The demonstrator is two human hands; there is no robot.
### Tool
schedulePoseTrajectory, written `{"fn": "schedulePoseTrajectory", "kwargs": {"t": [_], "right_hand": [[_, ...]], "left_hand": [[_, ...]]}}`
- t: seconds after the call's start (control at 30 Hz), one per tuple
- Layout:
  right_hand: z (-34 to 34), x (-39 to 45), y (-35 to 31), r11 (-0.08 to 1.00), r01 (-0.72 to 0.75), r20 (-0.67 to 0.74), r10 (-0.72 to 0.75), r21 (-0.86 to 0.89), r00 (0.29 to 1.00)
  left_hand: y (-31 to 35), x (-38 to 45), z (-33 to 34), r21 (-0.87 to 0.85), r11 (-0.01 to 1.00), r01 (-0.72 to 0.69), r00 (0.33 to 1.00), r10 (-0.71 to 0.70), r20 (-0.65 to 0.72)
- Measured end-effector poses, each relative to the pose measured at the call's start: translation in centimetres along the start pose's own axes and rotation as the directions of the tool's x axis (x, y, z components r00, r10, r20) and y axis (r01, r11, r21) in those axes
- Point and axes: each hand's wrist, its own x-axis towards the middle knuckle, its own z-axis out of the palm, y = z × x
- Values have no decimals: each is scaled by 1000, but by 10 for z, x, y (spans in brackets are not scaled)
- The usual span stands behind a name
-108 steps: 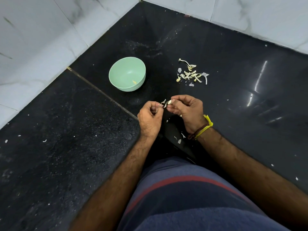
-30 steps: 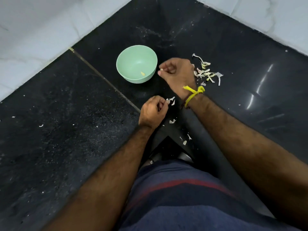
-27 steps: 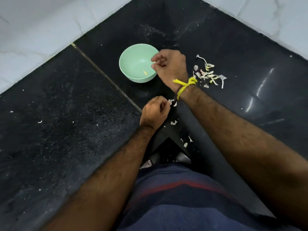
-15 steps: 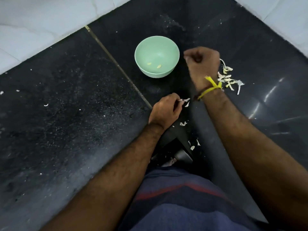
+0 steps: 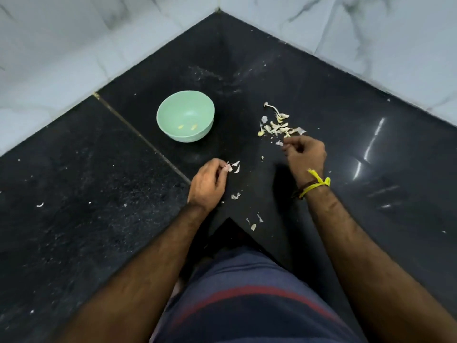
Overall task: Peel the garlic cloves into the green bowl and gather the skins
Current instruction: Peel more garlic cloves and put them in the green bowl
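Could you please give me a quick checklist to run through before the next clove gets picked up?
1. Green bowl upright, within reach: ok.
2. Peeled cloves inside the bowl: ok, two visible.
3. Left hand free: not ok, it pinches skins.
4. Right hand at the garlic pile: ok; whether its grip holds anything: cannot tell.
5. Skins gathered: not ok, loose skins lie near the counter edge.

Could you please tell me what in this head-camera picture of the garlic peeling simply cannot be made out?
- Right hand: its curled fingers hide whether they pinch anything.
- Left hand: garlic skins show at its fingertips; anything in the palm is hidden.
- Heap of garlic pieces: too small to tell skins from unpeeled cloves.
- Green bowl: its near wall hides part of its floor.
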Motion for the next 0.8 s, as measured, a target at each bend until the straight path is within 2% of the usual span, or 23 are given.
{"fn": "schedulePoseTrajectory", "kwargs": {"t": [0.1, 0.27, 0.37, 0.43, 0.5, 0.63, 0.8], "right_hand": [[-3, -5, 6, 1000, 0, 82, 1, -16, 997], [-5, -15, 14, 999, 22, 69, -18, -49, 997], [-2, -16, 10, 994, 55, 61, -49, -97, 997], [-1, -15, 11, 984, 109, 60, -102, -140, 993], [0, -12, 14, 971, 146, 49, -139, -189, 989], [2, -7, 21, 950, 136, 139, -99, -282, 985], [36, -16, 9, 904, 324, 350, -219, -278, 911]], "left_hand": [[1, -11, 0, -60, 998, 34, 999, -36, -25], [10, -21, 9, -61, 995, 83, 995, -86, -47], [25, -17, 10, 122, 992, -45, 997, 36, 74], [33, -19, 15, 308, 940, -144, 978, 87, 192], [34, -20, 22, 428, 887, -174, 971, 81, 225], [23, -12, 29, 450, 893, -3, 999, -20, 46], [17, -8, 28, 335, 941, 55, 998, -51, -20]]}}
